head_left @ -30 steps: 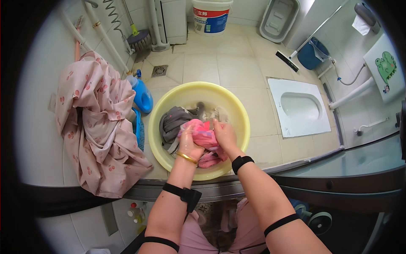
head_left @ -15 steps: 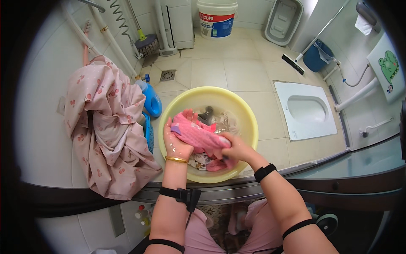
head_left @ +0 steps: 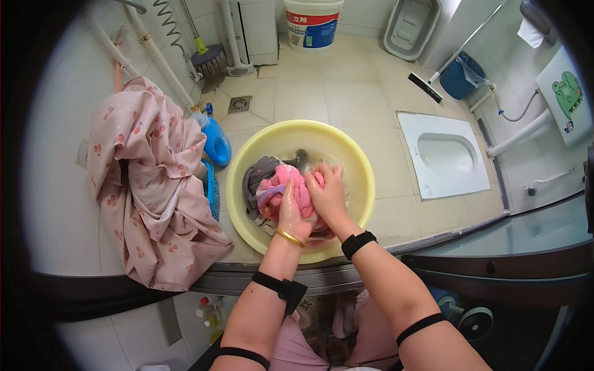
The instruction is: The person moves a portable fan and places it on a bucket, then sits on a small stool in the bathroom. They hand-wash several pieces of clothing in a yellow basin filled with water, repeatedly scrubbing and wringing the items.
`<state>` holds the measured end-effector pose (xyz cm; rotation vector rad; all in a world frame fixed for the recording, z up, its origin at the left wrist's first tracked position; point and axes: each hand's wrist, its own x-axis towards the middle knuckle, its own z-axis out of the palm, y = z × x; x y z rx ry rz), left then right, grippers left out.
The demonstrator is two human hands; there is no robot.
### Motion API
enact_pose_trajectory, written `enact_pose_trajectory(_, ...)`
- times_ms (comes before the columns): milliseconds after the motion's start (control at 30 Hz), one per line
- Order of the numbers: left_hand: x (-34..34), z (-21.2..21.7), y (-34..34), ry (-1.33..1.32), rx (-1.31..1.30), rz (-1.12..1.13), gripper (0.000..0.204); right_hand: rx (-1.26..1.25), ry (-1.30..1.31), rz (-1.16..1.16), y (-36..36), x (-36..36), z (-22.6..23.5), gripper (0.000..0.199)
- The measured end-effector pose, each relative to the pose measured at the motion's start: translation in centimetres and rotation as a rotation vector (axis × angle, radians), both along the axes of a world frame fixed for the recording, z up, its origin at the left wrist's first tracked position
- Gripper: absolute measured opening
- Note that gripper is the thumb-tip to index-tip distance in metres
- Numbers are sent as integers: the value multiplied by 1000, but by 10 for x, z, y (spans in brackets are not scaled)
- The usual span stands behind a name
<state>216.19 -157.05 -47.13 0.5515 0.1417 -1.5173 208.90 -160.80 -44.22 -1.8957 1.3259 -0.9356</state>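
Observation:
A pale yellow basin [head_left: 366, 185] stands on the tiled floor before me, with wet laundry and some water inside. Bunched up over it is a wet pink cloth [head_left: 302, 199] with a purple patch. My left hand [head_left: 293, 216], a gold bangle at its wrist, grips the cloth from the near side. On the other side my right hand [head_left: 328, 190] has its fingers curled round a fold of the same cloth. A dark grey garment [head_left: 255, 179] lies at the left in the basin, partly covered by the pink cloth.
Left of the basin hangs a large pink cherry-print fabric [head_left: 154, 191], beside a blue detergent bottle [head_left: 216, 145]. A squat toilet [head_left: 442, 154] is set in the floor at right. Behind are a paint bucket [head_left: 312, 28] and a squeegee [head_left: 427, 86]. A dark door track [head_left: 322, 275] runs nearest me.
My hands have drawn together, and the stretched pink cloth is now bunched between them. The left hand has moved right, the right hand left and upward. The grey garment at the left has come into view.

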Motion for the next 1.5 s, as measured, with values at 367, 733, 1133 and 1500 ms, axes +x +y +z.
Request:
enact_pose_trajectory(367, -10, 4, -2, -85, 182, 22, 42, 51, -74, -68, -6, 1, -28, 19)
enact_pose_trajectory(733, 17, 31, 5, -110, 89, 43, 30, 810, -477, 312, -40, -40, -61, 42)
enact_pose_trajectory(1133, 74, 33, 30, -30, -137, 244, 69, 723, -522, 304, -25, -39, 14, 47)
enact_pose_trajectory(1500, 58, 41, 23, -117, -102, -115, 75, 75, -218, 684, 5, -35, 51, 50)
